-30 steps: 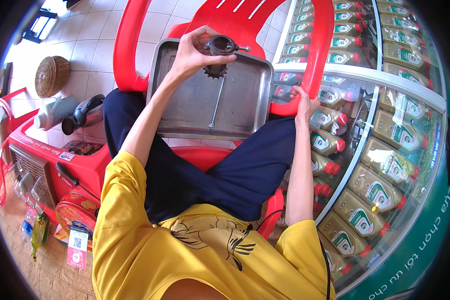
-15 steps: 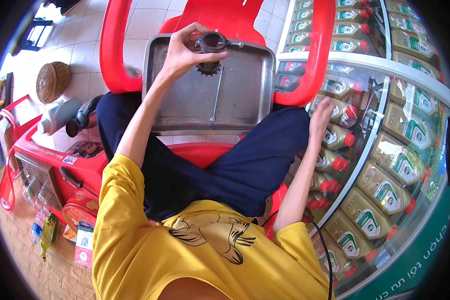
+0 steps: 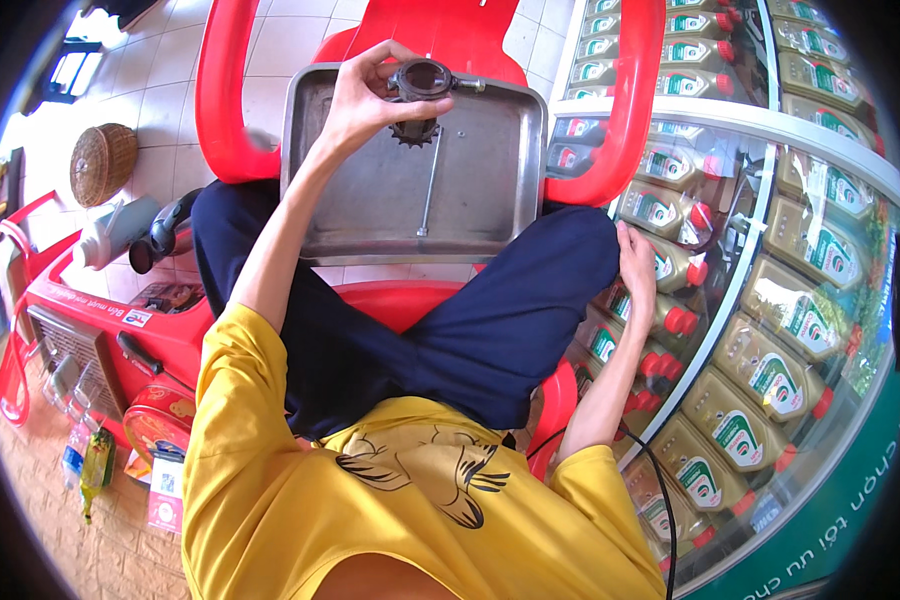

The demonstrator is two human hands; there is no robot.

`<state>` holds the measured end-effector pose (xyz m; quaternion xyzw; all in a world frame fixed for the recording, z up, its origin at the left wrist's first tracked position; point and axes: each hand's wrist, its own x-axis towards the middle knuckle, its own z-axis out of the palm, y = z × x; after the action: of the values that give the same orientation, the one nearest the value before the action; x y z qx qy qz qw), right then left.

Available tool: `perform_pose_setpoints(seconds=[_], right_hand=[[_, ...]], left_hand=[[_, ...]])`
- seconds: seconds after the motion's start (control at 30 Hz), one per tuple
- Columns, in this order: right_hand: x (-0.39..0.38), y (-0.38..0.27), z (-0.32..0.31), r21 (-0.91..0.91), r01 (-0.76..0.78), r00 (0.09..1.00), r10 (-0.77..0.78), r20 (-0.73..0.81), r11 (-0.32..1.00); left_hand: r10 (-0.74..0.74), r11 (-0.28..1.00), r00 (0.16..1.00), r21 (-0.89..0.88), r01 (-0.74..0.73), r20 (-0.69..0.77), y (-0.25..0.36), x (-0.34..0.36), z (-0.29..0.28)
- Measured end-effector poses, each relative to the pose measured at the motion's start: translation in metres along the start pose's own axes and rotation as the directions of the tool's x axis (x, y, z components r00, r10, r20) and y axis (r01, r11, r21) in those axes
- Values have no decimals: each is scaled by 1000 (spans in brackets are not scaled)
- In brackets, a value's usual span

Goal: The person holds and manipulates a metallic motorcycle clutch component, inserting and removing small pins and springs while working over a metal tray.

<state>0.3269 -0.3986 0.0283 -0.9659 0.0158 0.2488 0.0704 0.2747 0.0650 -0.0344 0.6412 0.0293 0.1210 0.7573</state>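
Note:
Above the metal tray [image 3: 360, 225], my left hand [image 3: 362, 95] grips a dark, round metal part [image 3: 425, 80] between thumb and fingers. This part has a ring-shaped opening, a toothed lower section and a bolt sticking out to the right. Below it, a long thin metal rod [image 3: 431, 190] with a thicker near end lies in the tray. My right hand [image 3: 638, 265] is beside my right knee, next to the glass case of bottles. Its fingers are loosely bent, with nothing visible in them.
The tray sits on a red plastic chair [image 3: 625, 120] in front of my knees. A glass display case [image 3: 755, 220] full of gold bottles with red caps stands close on the right. At the left are a red box-like unit [image 3: 100, 300] and a wicker basket [image 3: 105, 163].
My right hand has come back toward me, down along the outer side of my right knee. My left hand and the metal part have hardly moved. The view has shifted slightly.

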Motion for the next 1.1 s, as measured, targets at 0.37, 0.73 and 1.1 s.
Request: perform_pose_setpoints(seconds=[0.37,0.73,1.1], right_hand=[[-26,8,24,487,89,995,-51,-91,869],[75,-17,31,194,170,880,-60,-471,966],[-6,-199,22,531,628,772,-371,-515,570]], left_hand=[[28,998,1000,49,-28,9,0,-1,-2],[41,995,998,89,-45,45,-4,3,2],[4,996,997,91,-11,71,-12,-1,-3]])
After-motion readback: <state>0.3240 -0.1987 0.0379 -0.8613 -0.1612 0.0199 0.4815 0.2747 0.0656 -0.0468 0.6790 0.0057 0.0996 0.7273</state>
